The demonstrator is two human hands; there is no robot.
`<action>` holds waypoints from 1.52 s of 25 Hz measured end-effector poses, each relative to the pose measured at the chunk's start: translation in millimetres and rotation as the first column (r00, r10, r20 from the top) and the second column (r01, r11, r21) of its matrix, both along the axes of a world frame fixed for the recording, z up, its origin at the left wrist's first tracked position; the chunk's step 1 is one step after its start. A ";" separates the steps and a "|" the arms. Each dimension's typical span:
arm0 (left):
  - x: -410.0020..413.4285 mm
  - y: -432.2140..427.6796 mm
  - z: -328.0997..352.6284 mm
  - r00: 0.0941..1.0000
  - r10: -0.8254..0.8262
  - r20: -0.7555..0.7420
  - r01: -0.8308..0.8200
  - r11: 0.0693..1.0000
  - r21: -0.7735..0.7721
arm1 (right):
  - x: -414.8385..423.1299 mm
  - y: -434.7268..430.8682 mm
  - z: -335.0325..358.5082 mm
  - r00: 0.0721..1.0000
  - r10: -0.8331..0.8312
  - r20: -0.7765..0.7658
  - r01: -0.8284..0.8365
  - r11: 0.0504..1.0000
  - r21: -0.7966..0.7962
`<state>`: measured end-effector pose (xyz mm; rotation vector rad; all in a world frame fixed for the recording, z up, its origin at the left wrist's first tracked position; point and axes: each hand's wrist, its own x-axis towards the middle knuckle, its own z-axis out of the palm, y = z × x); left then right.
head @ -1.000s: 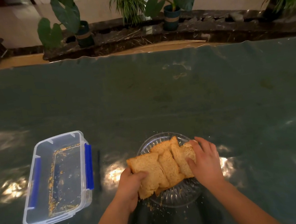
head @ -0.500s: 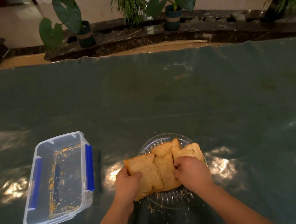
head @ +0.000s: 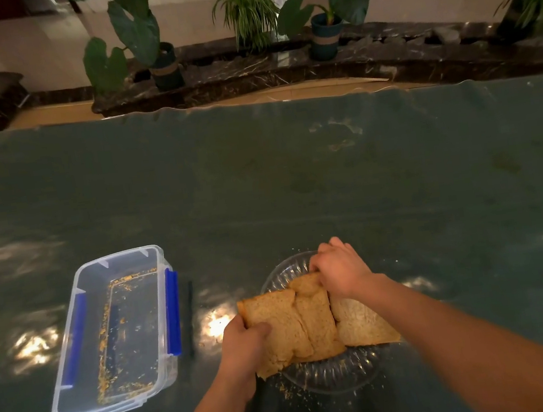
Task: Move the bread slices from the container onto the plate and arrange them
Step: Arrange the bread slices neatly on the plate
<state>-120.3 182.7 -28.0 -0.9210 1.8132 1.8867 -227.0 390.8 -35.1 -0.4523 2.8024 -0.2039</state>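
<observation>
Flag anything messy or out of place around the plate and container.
Crumbs are scattered on the table near the plate. The leftmost bread slice, gripped by the left hand, overhangs the plate's rim. The container holds only crumb residue.

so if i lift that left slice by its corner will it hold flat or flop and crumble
Probably flops: the left slice is thin, and its near end already hangs past the plate rim where the left hand pinches it. Likely sheds too, judging by crumbs on the table and in the container. It looks light, so a push should slide it easily.
</observation>
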 end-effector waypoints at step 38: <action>21.3 38.8 -3.2 0.989 -0.121 -0.090 0.125 0.991 0.040 | 148.9 1.0 -7.8 0.740 -0.560 0.373 0.658 0.485 -0.577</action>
